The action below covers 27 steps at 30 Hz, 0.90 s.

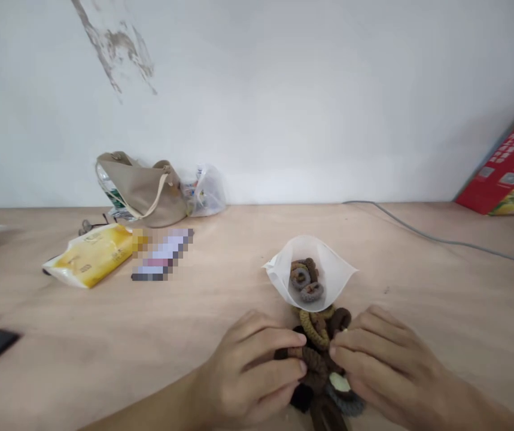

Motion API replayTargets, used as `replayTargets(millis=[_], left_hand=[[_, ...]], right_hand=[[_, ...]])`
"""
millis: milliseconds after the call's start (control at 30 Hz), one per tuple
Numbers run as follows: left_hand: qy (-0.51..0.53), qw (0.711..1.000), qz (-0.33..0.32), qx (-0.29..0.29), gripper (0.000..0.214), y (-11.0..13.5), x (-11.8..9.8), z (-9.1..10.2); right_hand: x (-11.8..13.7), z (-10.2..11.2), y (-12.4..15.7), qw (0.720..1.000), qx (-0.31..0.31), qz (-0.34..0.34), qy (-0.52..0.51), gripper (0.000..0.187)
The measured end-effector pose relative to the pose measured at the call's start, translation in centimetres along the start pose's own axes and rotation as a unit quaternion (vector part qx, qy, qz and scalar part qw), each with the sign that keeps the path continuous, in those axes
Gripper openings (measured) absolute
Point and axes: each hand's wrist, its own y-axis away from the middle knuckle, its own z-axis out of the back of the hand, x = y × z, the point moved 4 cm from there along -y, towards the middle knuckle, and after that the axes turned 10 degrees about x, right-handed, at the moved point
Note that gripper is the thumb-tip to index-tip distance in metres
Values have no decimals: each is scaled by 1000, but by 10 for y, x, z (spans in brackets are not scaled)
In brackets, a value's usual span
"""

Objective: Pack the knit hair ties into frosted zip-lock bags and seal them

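Flanking hair ties (pixel 315 329) toward the surface's (pixel 440 287) near edge: left hand (pixel 250 371) half-curled against a brown tie (pixel 316 368); right hand (pixel 386 359) bent likewise; grips hidden, can't tell. Ties look light, soft, stretchy; pinch the rim. White bag (pixel 337 272) gapes just beyond, crowding them. Phone (pixel 162 257), yellow packet (pixel 99 254) toward left edge.

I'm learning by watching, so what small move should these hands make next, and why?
Probably lift the brown ring at the left hand into the white bag: the bag's mouth stands open, similar grey rings already lie inside, and the loose rings are heaped right beside it.
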Motion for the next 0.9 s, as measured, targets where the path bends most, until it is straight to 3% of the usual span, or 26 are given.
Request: replayTargets(millis=[133, 233, 367, 433, 600, 667, 800, 900], left_hand=[[-41, 998, -6, -54, 14, -14, -2, 8], [-120, 989, 51, -67, 22, -32, 8, 7], [-122, 984, 114, -61, 24, -39, 24, 4], [-94, 990, 95, -52, 25, -31, 23, 6], [9, 995, 37, 94, 29, -10, 12, 5], [7, 992, 44, 119, 27, -5, 10, 3], [6, 993, 10, 121, 27, -3, 5, 1], [-27, 999, -29, 37, 25, -15, 7, 9]], right_hand=[[4, 4, -6, 1000, 6, -8, -4, 18], [2, -6, -13, 999, 26, -32, 19, 20], [0, -14, -14, 999, 36, -21, 14, 24], [-2, -14, -12, 999, 38, -35, -5, 22], [-6, -15, -14, 995, 59, -74, -30, 20], [-3, -11, -14, 996, 63, -59, -39, 20], [5, 11, -7, 1000, -19, 6, -13, 20], [-5, 22, -6, 996, -75, -32, 28, 23]])
